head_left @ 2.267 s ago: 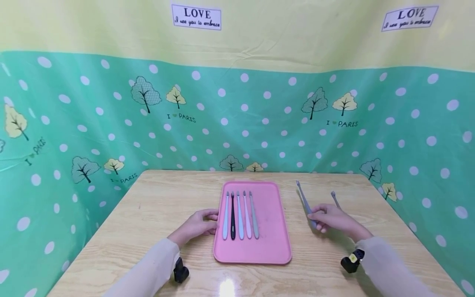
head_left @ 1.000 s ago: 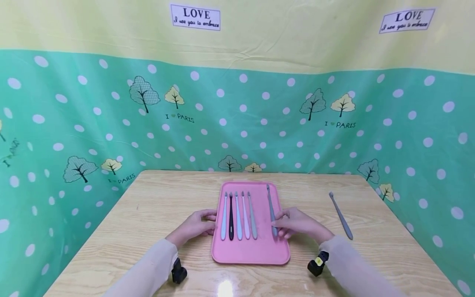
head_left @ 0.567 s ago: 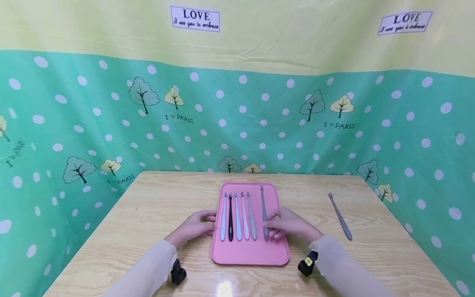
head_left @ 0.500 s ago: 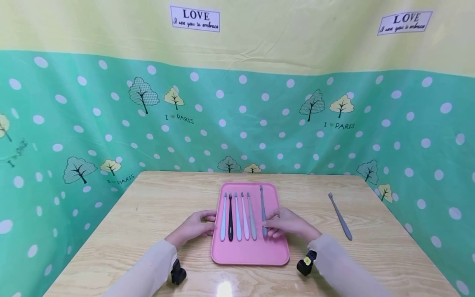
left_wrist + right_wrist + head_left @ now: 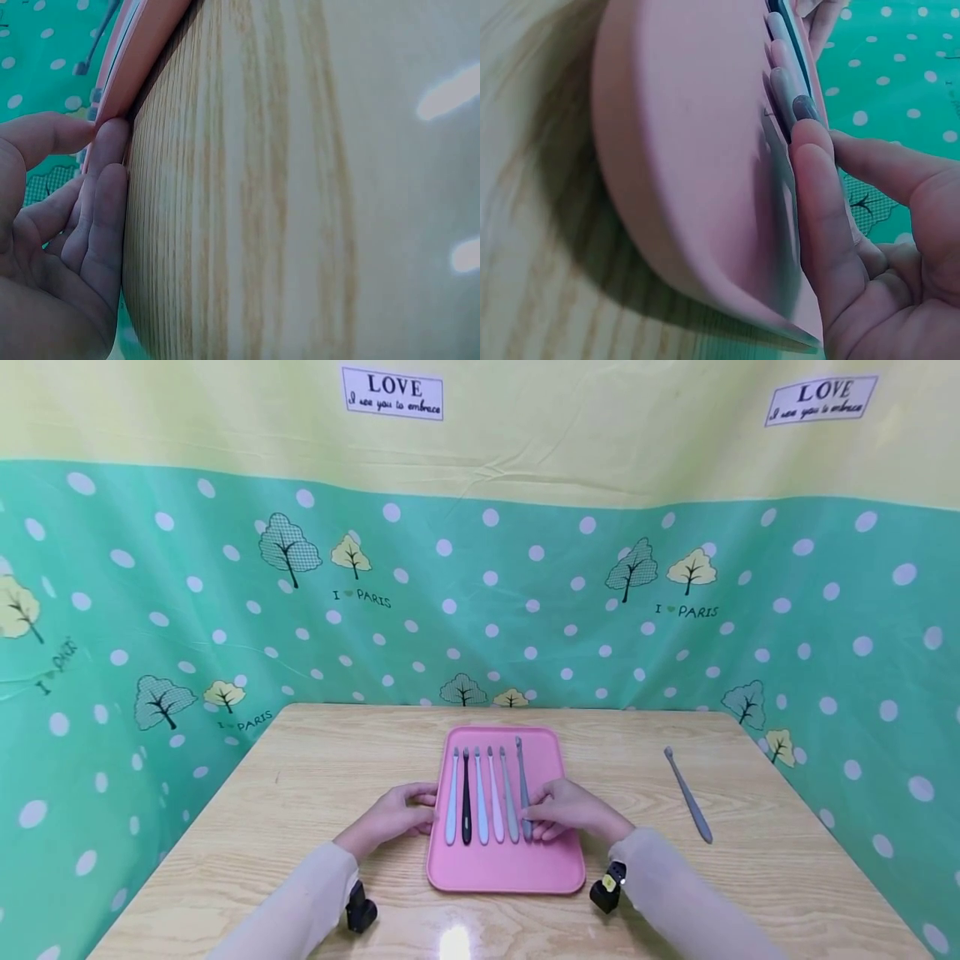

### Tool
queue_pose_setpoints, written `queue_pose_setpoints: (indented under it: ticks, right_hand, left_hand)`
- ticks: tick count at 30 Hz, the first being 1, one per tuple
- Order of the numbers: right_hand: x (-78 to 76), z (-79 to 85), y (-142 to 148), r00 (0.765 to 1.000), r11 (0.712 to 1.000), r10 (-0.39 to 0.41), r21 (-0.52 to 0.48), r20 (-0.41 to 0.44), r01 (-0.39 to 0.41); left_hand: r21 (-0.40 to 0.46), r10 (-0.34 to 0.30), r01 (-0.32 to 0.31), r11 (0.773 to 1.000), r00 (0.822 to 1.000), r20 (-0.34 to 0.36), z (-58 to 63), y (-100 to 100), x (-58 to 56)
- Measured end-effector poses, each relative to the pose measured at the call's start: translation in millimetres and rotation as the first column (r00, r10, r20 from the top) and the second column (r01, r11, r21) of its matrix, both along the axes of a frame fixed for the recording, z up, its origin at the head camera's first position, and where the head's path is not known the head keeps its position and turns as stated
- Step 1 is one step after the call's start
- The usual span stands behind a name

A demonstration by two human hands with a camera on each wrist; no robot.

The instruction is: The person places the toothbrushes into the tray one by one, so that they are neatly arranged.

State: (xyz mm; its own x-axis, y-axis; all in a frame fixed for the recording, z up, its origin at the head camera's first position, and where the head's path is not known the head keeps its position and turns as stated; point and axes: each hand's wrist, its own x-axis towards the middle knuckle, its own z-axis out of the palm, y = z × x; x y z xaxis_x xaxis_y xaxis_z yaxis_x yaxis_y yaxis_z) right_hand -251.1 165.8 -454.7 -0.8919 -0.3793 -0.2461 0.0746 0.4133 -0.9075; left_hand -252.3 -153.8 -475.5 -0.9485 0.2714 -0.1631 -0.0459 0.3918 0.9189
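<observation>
A pink tray (image 5: 502, 872) lies on the table, and my left hand (image 5: 393, 817) pinches its left rim between thumb and fingers. My right hand (image 5: 572, 810) reaches over the tray's right side. Its thumb and fingers pinch the lower handle of a slim grey-blue cuticle trimmer (image 5: 521, 768), whose tip points away from me. Just left of that one, side by side, lie a light blue trimmer (image 5: 452, 806), a black one (image 5: 467, 806), another light blue one (image 5: 481, 806), a pink one (image 5: 496, 806) and a grey-green one (image 5: 510, 806). In the right wrist view, the held handle's end (image 5: 805, 108) shows beyond the fingertips.
Another grey-blue cuticle trimmer (image 5: 687, 795) lies slanted on the wooden table (image 5: 337, 735), right of the tray. A green and yellow curtain (image 5: 480, 560) encloses the table at the back and sides. A small black camera sits on each wrist.
My right hand has carried the grey-blue cuticle trimmer leftwards from the table onto the tray, then along it to beside the grey-green one. My left hand stays at the tray's rim.
</observation>
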Motion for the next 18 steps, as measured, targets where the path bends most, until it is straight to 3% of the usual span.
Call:
queue_pose_setpoints:
  ticks: [18]
  right_hand:
    - [0.6,0.7,-5.1,1.000,0.999,0.019,0.047,-0.016,-0.018]
  left_hand:
    - [-0.003,0.001,-0.001,1.000,1.000,0.011,0.8,-0.7,-0.1]
